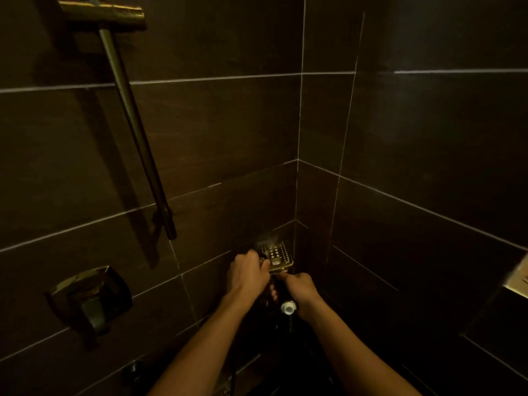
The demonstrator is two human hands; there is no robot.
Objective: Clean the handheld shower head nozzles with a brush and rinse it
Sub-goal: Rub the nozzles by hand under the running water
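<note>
The square gold shower head (277, 255) is held low in the corner of the dark tiled stall, with its dotted nozzle face turned up. A faint mist of water rises at its far left corner. My left hand (248, 272) is curled against the head's left edge, thumb on the face; whether a brush is in it is too dark to tell. My right hand (300, 287) is closed around the handle just below the head. A round white-ended fitting (288, 307) shows under my right wrist.
A metal slide bar (134, 130) runs down the left wall from a gold bracket (103, 13). The mixer valve lever (91, 300) sits low on the left. A lit niche edge (517, 277) juts in at the right. Tiled walls close in on both sides.
</note>
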